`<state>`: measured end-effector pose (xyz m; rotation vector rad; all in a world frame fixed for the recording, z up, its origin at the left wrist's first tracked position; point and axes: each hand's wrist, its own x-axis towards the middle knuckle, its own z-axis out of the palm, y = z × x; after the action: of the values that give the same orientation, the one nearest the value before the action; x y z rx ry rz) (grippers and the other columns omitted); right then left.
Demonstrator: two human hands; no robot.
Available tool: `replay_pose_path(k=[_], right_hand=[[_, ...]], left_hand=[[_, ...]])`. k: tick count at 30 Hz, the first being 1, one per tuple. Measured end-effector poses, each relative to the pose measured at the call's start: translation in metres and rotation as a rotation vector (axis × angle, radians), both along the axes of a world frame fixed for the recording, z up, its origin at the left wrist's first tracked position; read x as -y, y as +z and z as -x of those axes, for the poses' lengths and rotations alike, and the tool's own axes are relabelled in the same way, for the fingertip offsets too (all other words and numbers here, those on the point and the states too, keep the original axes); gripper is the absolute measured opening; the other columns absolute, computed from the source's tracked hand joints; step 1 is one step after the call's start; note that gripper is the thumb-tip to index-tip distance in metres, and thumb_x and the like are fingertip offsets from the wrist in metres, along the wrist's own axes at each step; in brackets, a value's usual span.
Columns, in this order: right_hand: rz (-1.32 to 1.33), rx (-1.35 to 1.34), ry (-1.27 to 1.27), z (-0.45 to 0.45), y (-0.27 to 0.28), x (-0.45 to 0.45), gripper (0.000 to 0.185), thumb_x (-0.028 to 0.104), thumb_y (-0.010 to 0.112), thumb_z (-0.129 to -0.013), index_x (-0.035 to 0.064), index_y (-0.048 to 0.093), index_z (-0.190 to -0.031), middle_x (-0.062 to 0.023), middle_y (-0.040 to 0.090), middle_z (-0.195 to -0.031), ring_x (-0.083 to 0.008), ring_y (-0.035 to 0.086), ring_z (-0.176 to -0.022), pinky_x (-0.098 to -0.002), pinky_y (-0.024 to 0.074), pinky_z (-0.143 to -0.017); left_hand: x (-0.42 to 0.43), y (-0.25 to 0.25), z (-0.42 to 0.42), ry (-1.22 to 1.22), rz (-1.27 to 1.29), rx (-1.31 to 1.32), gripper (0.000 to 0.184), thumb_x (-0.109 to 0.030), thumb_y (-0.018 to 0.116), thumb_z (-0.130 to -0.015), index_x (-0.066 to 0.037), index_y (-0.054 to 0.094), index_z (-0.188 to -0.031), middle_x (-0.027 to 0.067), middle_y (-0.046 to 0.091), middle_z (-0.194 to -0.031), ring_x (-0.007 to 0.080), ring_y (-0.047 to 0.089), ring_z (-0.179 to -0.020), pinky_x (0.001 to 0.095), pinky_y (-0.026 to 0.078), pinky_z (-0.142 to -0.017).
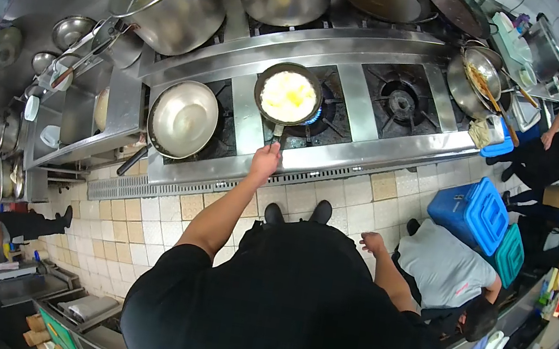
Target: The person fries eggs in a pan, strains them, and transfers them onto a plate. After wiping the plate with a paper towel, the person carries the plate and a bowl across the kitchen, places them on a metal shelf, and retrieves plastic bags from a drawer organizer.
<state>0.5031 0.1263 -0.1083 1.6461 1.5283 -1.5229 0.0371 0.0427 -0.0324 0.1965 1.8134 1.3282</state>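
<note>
My left hand (266, 161) is wrapped round the handle of a small dark frying pan (259, 91), which rests over a lit burner. Pale yellow and white egg (288, 97) covers most of the pan's base. Blue flame shows at the pan's right edge. To the left, a larger steel frying pan (186, 119) lies on the stove with its handle pointing toward the floor; no hand touches it. My right hand (372, 242) hangs beside my body, above the floor, fingers loosely curled with nothing visible in them.
Large stockpots (173, 15) stand behind the stove. An unlit burner (401, 102) is at right, near a steel pot (458, 86) with utensils. A co-worker (444, 266) bends close on my right beside a blue bin (464, 207). Another person (23, 225) stands far left.
</note>
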Motion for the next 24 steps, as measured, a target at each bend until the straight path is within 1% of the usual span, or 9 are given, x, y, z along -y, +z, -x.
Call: replay_pose_path(k=[2, 5, 8, 11, 12, 17, 21, 23, 24], right_hand=[[0.017, 0.029, -0.026, 0.001, 0.002, 0.002, 0.031, 0.027, 0.046, -0.092, 0.0013, 0.060, -0.104, -0.0082, 0.069, -0.091, -0.0171, 0.063, -0.059, -0.0297, 0.0456, -0.047], [-0.032, -0.059, 0.230, -0.017, -0.039, -0.005, 0.030, 0.026, 0.046, -0.091, 0.0013, 0.060, -0.102, -0.0084, 0.069, -0.091, -0.0171, 0.063, -0.058, -0.0297, 0.0453, -0.047], [-0.007, -0.015, 0.028, 0.003, -0.009, -0.006, 0.030, 0.025, 0.046, -0.091, 0.0005, 0.060, -0.100, -0.0085, 0.069, -0.091, -0.0169, 0.063, -0.059, -0.0294, 0.0460, -0.047], [-0.036, -0.014, 0.005, 0.010, -0.003, -0.004, 0.030, 0.025, 0.044, -0.092, 0.0001, 0.059, -0.098, -0.0082, 0.069, -0.092, -0.0167, 0.065, -0.061, -0.0296, 0.0480, -0.048], [-0.032, -0.026, 0.059, 0.010, -0.002, -0.002, 0.030, 0.025, 0.044, -0.091, 0.0006, 0.061, -0.095, -0.0084, 0.069, -0.090, -0.0168, 0.064, -0.059, -0.0300, 0.0473, -0.047], [-0.159, -0.097, 0.492, -0.011, -0.044, -0.007, 0.025, 0.021, 0.046, -0.088, 0.0020, 0.063, -0.090, -0.0084, 0.070, -0.087, -0.0172, 0.064, -0.057, -0.0305, 0.0480, -0.045], [-0.105, -0.048, 0.197, -0.001, -0.027, -0.001, 0.018, 0.015, 0.048, -0.087, 0.0025, 0.062, -0.088, -0.0080, 0.069, -0.087, -0.0170, 0.066, -0.059, -0.0302, 0.0512, -0.046], [-0.025, 0.012, 0.041, 0.008, -0.011, 0.001, 0.017, 0.013, 0.048, -0.087, 0.0027, 0.061, -0.087, -0.0081, 0.069, -0.087, -0.0167, 0.067, -0.060, -0.0296, 0.0520, -0.046], [-0.036, -0.008, 0.140, 0.007, -0.011, 0.002, 0.022, 0.018, 0.046, -0.089, 0.0017, 0.061, -0.092, -0.0085, 0.069, -0.088, -0.0168, 0.066, -0.060, -0.0299, 0.0511, -0.048]], left_hand=[[-0.006, -0.002, -0.011, 0.021, -0.047, 0.011, 0.040, -0.040, 0.052, -0.094, -0.007, 0.054, -0.071, 0.0000, 0.047, -0.054, 0.0116, 0.038, -0.040, 0.0288, 0.030, -0.037], [0.004, 0.029, -0.024, -0.033, -0.050, 0.123, 0.041, -0.041, 0.052, -0.094, -0.008, 0.054, -0.071, -0.0004, 0.046, -0.054, 0.0116, 0.038, -0.039, 0.0290, 0.030, -0.037], [0.024, 0.042, -0.011, -0.103, 0.061, 0.130, 0.042, -0.041, 0.052, -0.094, -0.007, 0.053, -0.070, -0.0005, 0.046, -0.054, 0.0115, 0.039, -0.040, 0.0283, 0.031, -0.038], [0.013, 0.034, -0.002, -0.104, 0.086, -0.160, 0.043, -0.041, 0.052, -0.094, -0.006, 0.055, -0.068, 0.0017, 0.049, -0.055, 0.0135, 0.043, -0.044, 0.0312, 0.034, -0.042], [0.011, 0.033, -0.004, -0.113, 0.089, -0.271, 0.043, -0.040, 0.052, -0.093, -0.006, 0.056, -0.067, 0.0022, 0.049, -0.055, 0.0139, 0.043, -0.044, 0.0319, 0.034, -0.043], [0.012, 0.031, -0.024, -0.045, -0.021, 0.068, 0.043, -0.040, 0.051, -0.094, -0.005, 0.057, -0.069, 0.0010, 0.047, -0.053, 0.0123, 0.044, -0.045, 0.0295, 0.034, -0.042], [0.025, 0.036, -0.010, -0.111, 0.073, 0.001, 0.042, -0.040, 0.051, -0.094, -0.005, 0.057, -0.071, 0.0014, 0.048, -0.052, 0.0131, 0.047, -0.046, 0.0291, 0.035, -0.041], [0.011, -0.020, 0.002, -0.084, 0.042, -0.191, 0.043, -0.040, 0.051, -0.093, -0.004, 0.057, -0.071, 0.0039, 0.051, -0.054, 0.0153, 0.048, -0.046, 0.0313, 0.037, -0.043], [0.005, -0.038, 0.002, -0.072, 0.026, -0.288, 0.044, -0.040, 0.051, -0.093, -0.003, 0.057, -0.071, 0.0052, 0.053, -0.055, 0.0164, 0.049, -0.047, 0.0324, 0.038, -0.044]])
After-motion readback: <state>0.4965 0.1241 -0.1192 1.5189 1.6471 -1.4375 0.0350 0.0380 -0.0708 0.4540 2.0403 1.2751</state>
